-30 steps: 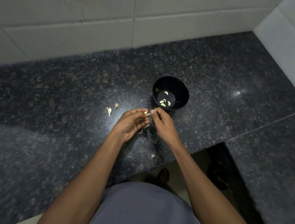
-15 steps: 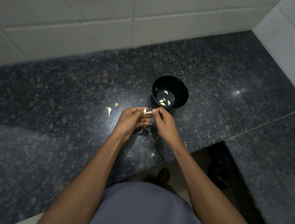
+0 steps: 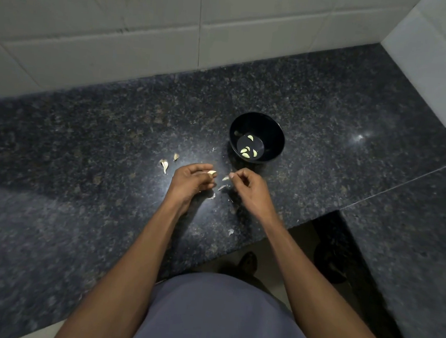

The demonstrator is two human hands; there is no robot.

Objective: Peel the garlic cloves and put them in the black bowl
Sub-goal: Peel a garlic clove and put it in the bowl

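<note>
Near frame centre, on the dark granite counter (image 3: 82, 156): two hands, one black bowl (image 3: 257, 137), and inside the bowl what look like five peeled cloves (image 3: 247, 150), pale yellow-green, clustered on the flat bottom. Left of the hands, two unpeeled cloves (image 3: 165, 164) lying just beside each other. Scattered below and between the hands, several scraps of papery skin (image 3: 224, 187), too small to count surely; one more scrap (image 3: 230, 232) lower down near the counter edge.

Against half a second ago: hands then touching over one clove, now pulled apart with a clear gap between them; bowl and loose cloves unmoved.

Left hand (image 3: 191, 181), fingers curled, pinching a pale garlic clove (image 3: 212, 172) at its fingertips, the clove pointing right toward the other hand. Right hand (image 3: 249, 188), fingers curled too, thumb and forefinger pinching a thin sliver of peel (image 3: 226, 178) at their tips. Held clove just lower left of the bowl, near it but outside the rim, above the counter. Bowl upper right of both hands, closest to the right one.
</note>
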